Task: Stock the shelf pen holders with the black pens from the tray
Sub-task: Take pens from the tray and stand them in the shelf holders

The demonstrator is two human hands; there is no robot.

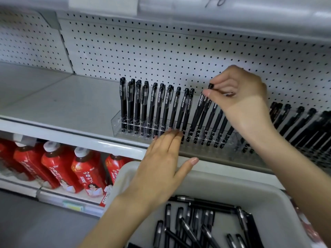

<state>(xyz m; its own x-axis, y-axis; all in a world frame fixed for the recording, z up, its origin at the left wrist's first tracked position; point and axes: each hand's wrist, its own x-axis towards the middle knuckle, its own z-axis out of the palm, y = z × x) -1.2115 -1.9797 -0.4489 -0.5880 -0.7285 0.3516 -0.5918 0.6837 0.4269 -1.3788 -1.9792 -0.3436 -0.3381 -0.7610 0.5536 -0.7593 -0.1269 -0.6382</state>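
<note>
A clear plastic pen holder (pixel 117 122) stands on the white shelf, filled with several upright black pens (pixel 151 108). My right hand (pixel 240 97) pinches the cap end of one black pen (pixel 206 106) that stands in the holder's right part. My left hand (pixel 161 161) lies flat with straight fingers, its fingertips touching the holder's front edge. A grey tray (pixel 268 197) at the bottom holds several loose black pens (pixel 189 228). A second holder with more pens (pixel 304 126) sits to the right, partly hidden by my right forearm.
Behind the holders rises a white pegboard wall (pixel 161 51). The shelf surface (pixel 53 97) stretches bare to the left of the holder. Red drink bottles (pixel 86 172) stand on the lower shelf at the left. Another shelf edge (pixel 232 13) hangs overhead.
</note>
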